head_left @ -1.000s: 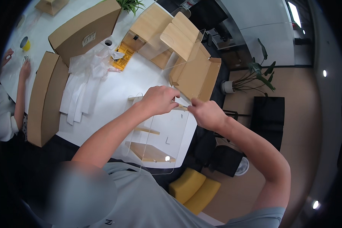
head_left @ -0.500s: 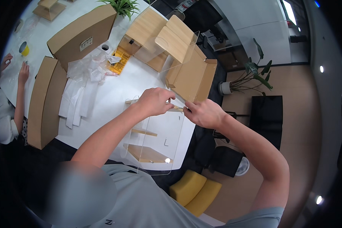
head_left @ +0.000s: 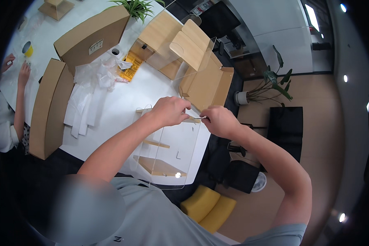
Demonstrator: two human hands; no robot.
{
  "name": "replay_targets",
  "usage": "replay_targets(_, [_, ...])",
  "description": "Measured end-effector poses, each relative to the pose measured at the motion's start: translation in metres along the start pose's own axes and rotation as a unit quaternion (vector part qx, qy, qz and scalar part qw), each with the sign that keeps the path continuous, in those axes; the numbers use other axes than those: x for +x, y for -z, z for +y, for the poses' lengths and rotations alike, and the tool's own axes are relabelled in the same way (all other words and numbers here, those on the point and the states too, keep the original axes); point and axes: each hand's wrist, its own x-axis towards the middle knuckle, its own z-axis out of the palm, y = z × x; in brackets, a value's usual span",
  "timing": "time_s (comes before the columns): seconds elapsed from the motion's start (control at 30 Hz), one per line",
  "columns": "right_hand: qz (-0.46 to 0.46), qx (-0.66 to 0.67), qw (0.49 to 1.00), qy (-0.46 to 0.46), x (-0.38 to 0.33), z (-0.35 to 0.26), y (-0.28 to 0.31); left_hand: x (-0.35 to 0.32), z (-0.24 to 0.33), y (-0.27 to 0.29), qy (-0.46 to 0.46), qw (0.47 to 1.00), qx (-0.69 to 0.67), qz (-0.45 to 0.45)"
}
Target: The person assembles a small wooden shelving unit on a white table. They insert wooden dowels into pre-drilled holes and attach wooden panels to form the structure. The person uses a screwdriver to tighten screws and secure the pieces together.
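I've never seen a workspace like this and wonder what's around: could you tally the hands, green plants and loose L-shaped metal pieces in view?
Hands: 4 (the wearer's left hand and right hand, plus a co-worker's two hands)
Green plants: 2 (a spiky plant and a broad-leaved plant)
Loose L-shaped metal piece: 1
Total: 7

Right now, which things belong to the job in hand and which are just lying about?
Seemingly part of the job:
- thin tool in the right hand
- wooden strip at the left hand
- clear panel
- bent metal key, probably

Seemingly just lying about:
- brown cardboard
- crumpled plastic wrap
- yellow packet
- leafy plant
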Motion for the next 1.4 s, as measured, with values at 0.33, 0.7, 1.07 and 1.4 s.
replay_targets(0.33, [0.013,-0.282,0.928,0.245,-0.003,0.008,0.005,0.001,-0.002,-0.003,-0.017,1.000,0.001,0.017])
replay_targets(0.7, [-0.130,0.487,0.786,-0.359,0.016,0.010,0.005,-0.002,-0.001,-0.002,-0.003,1.000,-0.005,0.005])
replay_targets(1.07, [0.092,0.051,0.994,0.038,-0.003,-0.010,0.011,-0.002,0.003,0.006,0.005,1.000,0.002,-0.005])
replay_targets(1.4, [0.245,0.708,0.662,-0.027,0.025,-0.020,-0.046,-0.001,0.008,0.003,0.019,1.000,0.008,-0.021])
